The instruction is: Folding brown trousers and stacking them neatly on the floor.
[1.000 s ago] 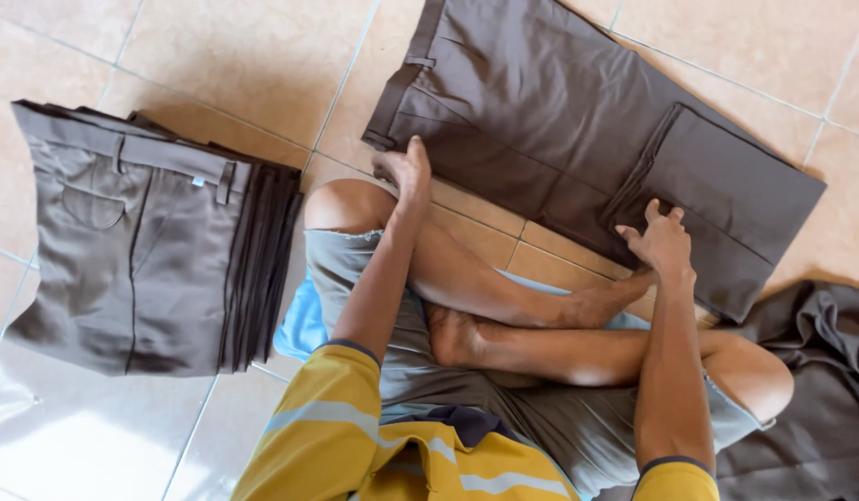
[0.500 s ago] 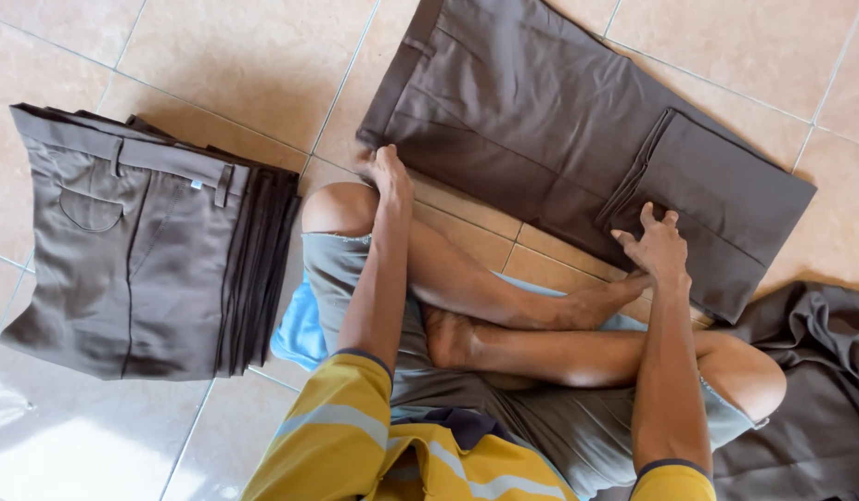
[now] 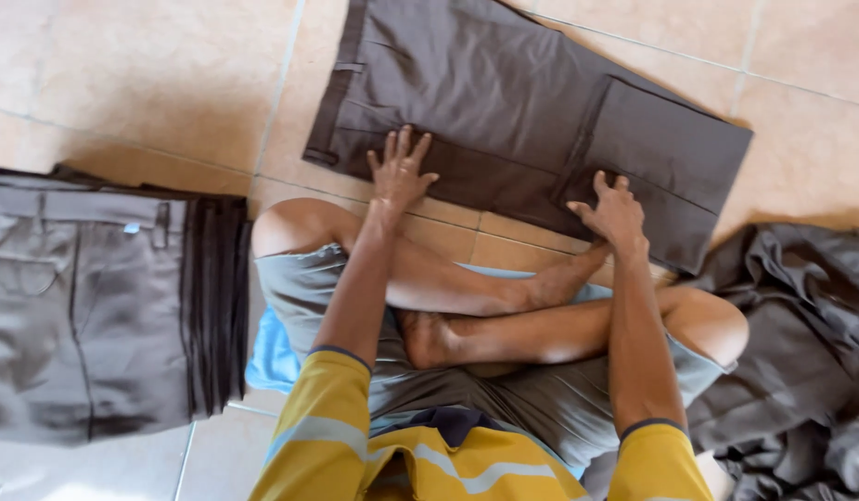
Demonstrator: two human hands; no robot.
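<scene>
Left hand [image 3: 399, 169] and right hand [image 3: 615, 211] lie flat, fingers spread, gripping nothing, on near edge of one folded brown trousers [image 3: 532, 121]. Bare tiled floor [image 3: 151, 83] far left. One folded stack [image 3: 105, 301] left; one loose heap [image 3: 801, 353] right.

One head-worn camera looks steeply down from close above the seated person's lap. It faces the tiled floor [image 3: 151, 83] ahead of the knees.
</scene>
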